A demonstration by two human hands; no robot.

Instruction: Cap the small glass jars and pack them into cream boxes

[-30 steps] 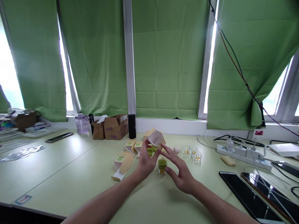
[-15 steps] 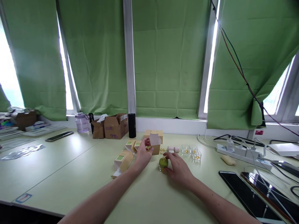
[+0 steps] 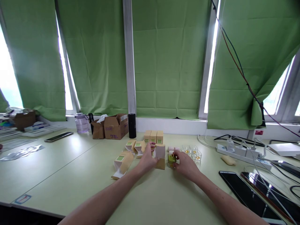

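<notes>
My left hand [image 3: 148, 158] grips the left side of a small tan cardboard box [image 3: 160, 164], which stands upright on the table with its pale flap raised. My right hand [image 3: 187, 165] has its thumb and fingers closed round a small green round bottle [image 3: 172, 158], just right of the box. A light ring shows at the bottle's top; its lower part is partly hidden by my fingers. Left of the box are opened small boxes with green labels, one [image 3: 140, 147] close to my left hand and a larger one [image 3: 124, 162] lying on its side.
Behind my hands stand three closed tan boxes [image 3: 153, 137]. Several clear square cups [image 3: 194, 151] sit beyond my right hand, near pinkish pieces [image 3: 170, 148]. A black cylinder [image 3: 132, 126] and brown cartons [image 3: 116, 126] stand further back. Phones [image 3: 243, 193] and a power strip [image 3: 241, 156] lie right.
The cardboard box has come nearer and to the right in my left hand, baring the three boxes behind. My right hand and the green bottle have shifted right and slightly away.
</notes>
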